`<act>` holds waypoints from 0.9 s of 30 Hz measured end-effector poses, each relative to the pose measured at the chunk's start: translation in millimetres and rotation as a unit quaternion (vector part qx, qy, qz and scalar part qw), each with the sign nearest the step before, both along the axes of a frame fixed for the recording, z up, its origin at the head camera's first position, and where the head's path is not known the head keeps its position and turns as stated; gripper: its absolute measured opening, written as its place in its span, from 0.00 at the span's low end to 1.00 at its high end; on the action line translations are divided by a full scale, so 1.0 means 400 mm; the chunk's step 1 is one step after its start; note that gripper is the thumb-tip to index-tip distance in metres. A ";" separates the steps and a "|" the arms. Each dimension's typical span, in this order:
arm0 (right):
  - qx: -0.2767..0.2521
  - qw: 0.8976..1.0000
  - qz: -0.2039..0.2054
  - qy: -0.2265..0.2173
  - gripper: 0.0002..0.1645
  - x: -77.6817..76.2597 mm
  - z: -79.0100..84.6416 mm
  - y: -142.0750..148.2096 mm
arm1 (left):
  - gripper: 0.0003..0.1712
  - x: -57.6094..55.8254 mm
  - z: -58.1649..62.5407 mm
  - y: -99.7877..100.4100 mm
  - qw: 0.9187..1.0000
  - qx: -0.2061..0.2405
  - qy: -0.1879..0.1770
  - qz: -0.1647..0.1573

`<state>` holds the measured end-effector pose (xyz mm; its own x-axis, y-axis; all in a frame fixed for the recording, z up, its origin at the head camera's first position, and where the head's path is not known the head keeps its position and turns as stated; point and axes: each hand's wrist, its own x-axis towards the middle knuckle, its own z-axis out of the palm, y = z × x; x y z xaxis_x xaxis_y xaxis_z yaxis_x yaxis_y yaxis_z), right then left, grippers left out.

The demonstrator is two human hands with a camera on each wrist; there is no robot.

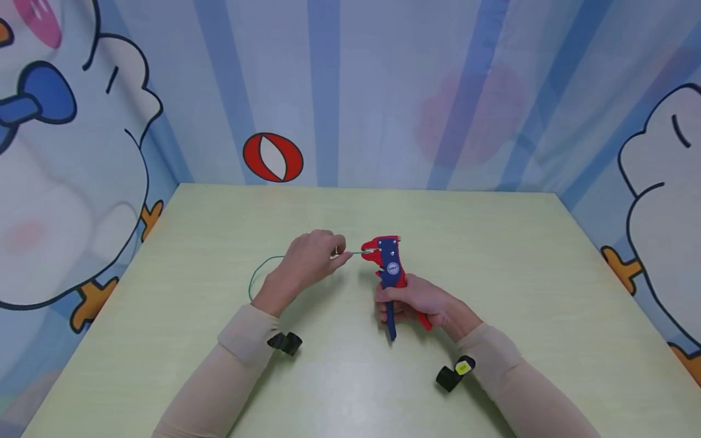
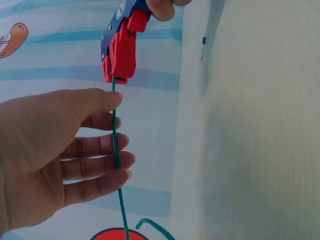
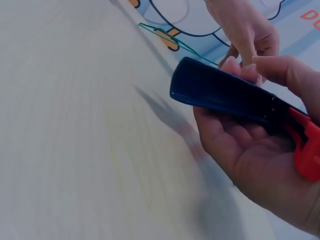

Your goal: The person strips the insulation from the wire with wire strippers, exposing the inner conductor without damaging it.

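Between thumb and fingers, my left hand (image 1: 312, 255) pinches a thin green wire (image 2: 123, 207). Its near end reaches the red jaws of a wire stripper (image 1: 390, 261); whether they clamp it cannot be told. The rest of the wire curves behind the left wrist in the head view. My right hand (image 1: 418, 298) grips the stripper's blue and red handles, holding it upright with its head toward the left hand. The right wrist view shows the dark blue handle (image 3: 220, 92) across the fingers. Both hands are raised over the table, a short gap apart.
The pale table (image 1: 339, 389) lies below both hands. A tiny dark green piece (image 2: 204, 40) and a smaller brown speck lie on it in the left wrist view. A printed cartoon curtain (image 1: 372, 91) stands behind the table's far edge and along the sides.
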<state>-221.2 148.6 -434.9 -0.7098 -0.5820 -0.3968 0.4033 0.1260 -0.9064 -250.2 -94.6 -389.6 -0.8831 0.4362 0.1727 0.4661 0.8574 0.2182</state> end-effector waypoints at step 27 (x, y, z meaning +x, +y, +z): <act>-0.022 0.998 -0.054 -0.019 0.14 0.016 -0.012 -0.030 | 0.14 0.008 -0.002 0.019 0.998 0.052 -0.022 -0.031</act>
